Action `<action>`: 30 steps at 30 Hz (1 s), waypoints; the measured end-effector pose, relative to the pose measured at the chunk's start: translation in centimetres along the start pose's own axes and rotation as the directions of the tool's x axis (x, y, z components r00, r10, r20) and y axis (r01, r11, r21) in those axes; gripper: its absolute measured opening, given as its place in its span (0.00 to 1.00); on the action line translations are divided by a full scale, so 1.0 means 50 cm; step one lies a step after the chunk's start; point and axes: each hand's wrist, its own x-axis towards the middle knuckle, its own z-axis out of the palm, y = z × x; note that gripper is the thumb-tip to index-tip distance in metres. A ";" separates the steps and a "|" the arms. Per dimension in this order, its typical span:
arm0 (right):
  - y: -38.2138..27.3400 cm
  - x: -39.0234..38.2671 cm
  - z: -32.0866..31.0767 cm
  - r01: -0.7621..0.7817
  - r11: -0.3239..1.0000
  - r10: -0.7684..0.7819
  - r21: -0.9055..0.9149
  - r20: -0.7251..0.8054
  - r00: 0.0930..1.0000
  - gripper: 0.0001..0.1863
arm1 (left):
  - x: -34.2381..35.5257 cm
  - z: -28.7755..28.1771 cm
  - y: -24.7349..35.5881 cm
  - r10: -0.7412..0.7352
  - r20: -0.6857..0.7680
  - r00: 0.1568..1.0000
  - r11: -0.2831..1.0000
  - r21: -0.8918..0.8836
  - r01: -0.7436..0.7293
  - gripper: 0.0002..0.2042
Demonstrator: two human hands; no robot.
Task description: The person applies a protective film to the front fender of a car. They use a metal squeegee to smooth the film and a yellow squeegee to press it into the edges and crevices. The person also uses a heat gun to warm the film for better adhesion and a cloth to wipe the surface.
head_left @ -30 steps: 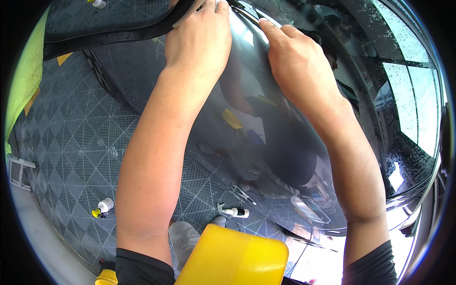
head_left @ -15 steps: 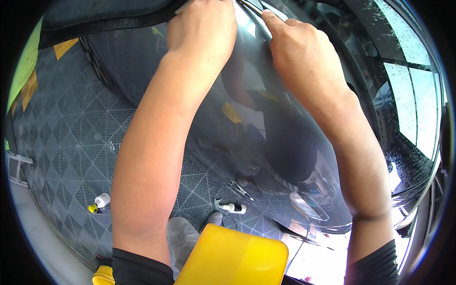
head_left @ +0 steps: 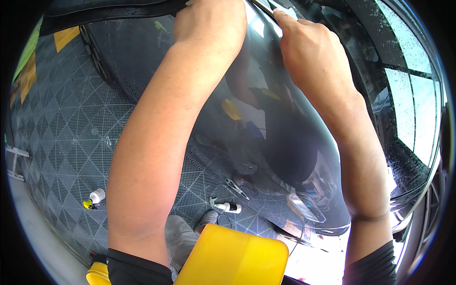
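A glossy dark car body panel (head_left: 280,137) curves below both of my arms. My left hand (head_left: 209,23) reaches to its far part at the upper edge of the view, back of the hand upward. The fingers there are mostly hidden or cut off. Further right, my right hand (head_left: 316,52) has its index finger stretched forward, touching a thin dark strip (head_left: 262,6) along the panel's far edge. Its other fingers curl under, and whatever they hold is hidden. A black edge piece of the car (head_left: 109,14) runs in from the upper left toward my left hand.
Dark car glass (head_left: 413,156) with water drops lies at the right. Two spray bottles, one with a yellow head (head_left: 97,195) and one white (head_left: 228,207), lie on the grey grid floor (head_left: 71,156). A yellow block-shaped object (head_left: 232,256) and a yellow container (head_left: 98,274) stand near me.
Both hands have shifted slightly right in the view, and my left hand reaches a little further toward the upper edge. The right index finger stays at the strip.
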 end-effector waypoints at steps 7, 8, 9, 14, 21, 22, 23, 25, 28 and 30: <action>-0.001 -0.006 -0.007 -0.004 0.999 0.005 -0.033 0.017 1.000 0.14 | 0.004 -0.006 0.000 -0.028 0.048 0.998 0.999 -0.016 0.028 0.12; -0.003 -0.007 -0.008 -0.001 0.999 0.002 -0.044 0.018 1.000 0.13 | 0.003 -0.008 0.000 -0.004 0.015 1.000 1.000 -0.018 0.005 0.12; -0.004 -0.008 -0.008 0.002 0.999 -0.001 -0.054 0.018 1.000 0.13 | 0.000 -0.010 0.000 0.010 0.007 1.000 1.000 -0.005 -0.010 0.12; 0.000 -0.003 -0.015 0.060 0.993 -0.059 -0.104 0.011 0.998 0.08 | -0.003 -0.019 0.008 -0.004 0.021 1.000 1.000 0.014 0.004 0.12; -0.001 -0.022 -0.023 0.020 0.998 -0.016 -0.062 0.055 0.998 0.09 | -0.006 -0.025 0.011 -0.004 0.010 1.000 1.000 0.004 0.004 0.13; -0.002 -0.023 -0.024 0.012 0.998 -0.009 -0.058 0.055 0.998 0.10 | -0.001 -0.011 0.003 0.002 0.014 1.000 1.000 0.003 -0.003 0.13; -0.001 -0.026 -0.025 0.004 0.998 0.000 -0.058 0.059 0.998 0.11 | 0.002 -0.008 0.001 0.010 0.019 1.000 1.000 -0.002 -0.010 0.13; -0.001 -0.031 -0.029 -0.006 0.998 0.011 -0.069 0.069 0.998 0.13 | 0.000 -0.004 0.000 -0.001 0.026 1.000 1.000 -0.019 0.002 0.13; 0.001 -0.040 -0.030 -0.007 0.996 0.015 -0.094 0.082 0.997 0.15 | -0.004 -0.012 0.005 0.014 0.014 1.000 1.000 -0.001 -0.014 0.13; 0.002 -0.043 -0.032 -0.002 0.995 0.010 -0.097 0.078 0.997 0.15 | -0.005 -0.010 0.002 0.033 -0.006 0.999 0.999 0.015 -0.033 0.13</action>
